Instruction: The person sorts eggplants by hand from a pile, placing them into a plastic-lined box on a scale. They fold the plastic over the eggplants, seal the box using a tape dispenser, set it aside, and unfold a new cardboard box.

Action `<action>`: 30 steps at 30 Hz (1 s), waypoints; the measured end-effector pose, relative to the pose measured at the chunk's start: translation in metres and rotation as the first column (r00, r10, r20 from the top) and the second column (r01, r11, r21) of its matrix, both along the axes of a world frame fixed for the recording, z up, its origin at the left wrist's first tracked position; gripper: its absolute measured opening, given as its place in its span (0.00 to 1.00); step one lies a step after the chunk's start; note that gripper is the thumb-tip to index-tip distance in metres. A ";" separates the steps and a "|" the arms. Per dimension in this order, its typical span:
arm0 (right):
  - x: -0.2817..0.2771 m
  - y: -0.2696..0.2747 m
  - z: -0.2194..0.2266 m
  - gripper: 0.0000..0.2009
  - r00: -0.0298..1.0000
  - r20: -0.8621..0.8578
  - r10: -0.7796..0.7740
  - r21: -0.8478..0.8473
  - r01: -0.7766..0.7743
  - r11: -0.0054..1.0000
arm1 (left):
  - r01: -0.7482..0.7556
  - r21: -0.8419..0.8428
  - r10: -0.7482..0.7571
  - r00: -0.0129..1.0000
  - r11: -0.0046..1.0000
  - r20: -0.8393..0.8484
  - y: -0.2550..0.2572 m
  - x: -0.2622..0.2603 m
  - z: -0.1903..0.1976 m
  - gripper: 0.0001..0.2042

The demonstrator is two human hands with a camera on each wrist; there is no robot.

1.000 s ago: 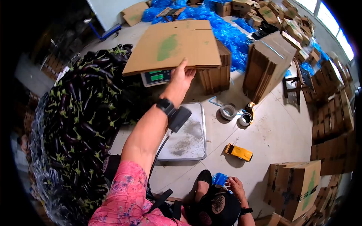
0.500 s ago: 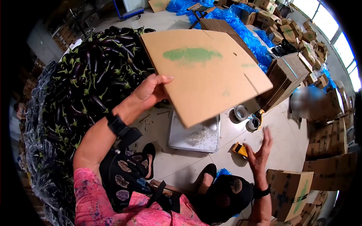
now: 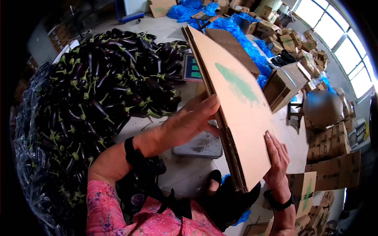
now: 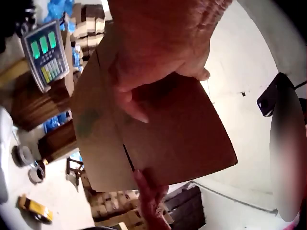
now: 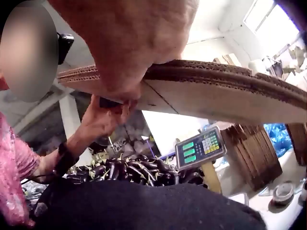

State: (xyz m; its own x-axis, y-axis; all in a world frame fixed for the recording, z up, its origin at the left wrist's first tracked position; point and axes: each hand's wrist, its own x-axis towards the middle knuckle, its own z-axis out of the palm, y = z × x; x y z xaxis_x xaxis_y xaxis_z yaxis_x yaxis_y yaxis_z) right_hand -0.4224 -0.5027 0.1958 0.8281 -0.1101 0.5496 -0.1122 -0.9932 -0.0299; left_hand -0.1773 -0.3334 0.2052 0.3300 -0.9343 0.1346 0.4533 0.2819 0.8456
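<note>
A folded flat cardboard box with a green print is held tilted above the scale platform. The left hand grips its left edge in the head view, thumb on the near face. At the lower right edge the right hand holds the cardboard with its fingers along the side. In the left wrist view the cardboard spans between the left hand and the right hand. The right wrist view shows layered edges of the cardboard, with the left hand beyond the right hand.
A large heap of eggplants lies at the left. The scale display stands behind the cardboard. Bundled flat boxes and blue plastic are farther back; printed boxes stand at the right. In the left wrist view a yellow tape dispenser lies on the floor.
The cardboard has come from over the scale toward the body and turned steeply on edge. The right hand has risen from low at the right and taken hold of its edge.
</note>
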 end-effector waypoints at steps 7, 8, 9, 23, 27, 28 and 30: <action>-0.057 0.033 -0.004 0.27 0.978 -0.209 -0.002 0.140 0.032 0.990 | 0.200 0.220 -0.135 0.952 0.955 -0.276 -0.036 -0.026 -0.054 0.31; -0.064 0.036 -0.011 0.28 0.979 -0.201 -0.020 0.170 0.055 0.984 | 0.248 0.236 -0.179 0.944 0.940 -0.277 -0.044 -0.030 -0.066 0.31; -0.071 0.037 -0.021 0.29 0.981 -0.191 -0.039 0.199 0.078 0.977 | 0.296 0.250 -0.225 0.934 0.922 -0.277 -0.053 -0.032 -0.071 0.31; -0.114 -0.031 -0.093 0.42 0.949 -0.228 -0.217 0.688 0.315 0.654 | 0.447 0.408 -0.336 0.887 0.796 -0.317 -0.118 -0.051 -0.171 0.25; -0.130 -0.047 -0.119 0.41 0.947 -0.257 -0.192 0.707 0.320 0.631 | 0.439 0.345 -0.312 0.877 0.830 -0.364 -0.127 -0.069 -0.186 0.23; -0.131 -0.049 -0.121 0.41 0.951 -0.247 -0.183 0.720 0.307 0.622 | 0.433 0.335 -0.310 0.879 0.837 -0.361 -0.132 -0.070 -0.185 0.23; -0.134 -0.054 -0.122 0.40 0.953 -0.217 -0.211 0.787 0.298 0.540 | 0.460 0.338 -0.340 0.870 0.822 -0.358 -0.146 -0.066 -0.181 0.22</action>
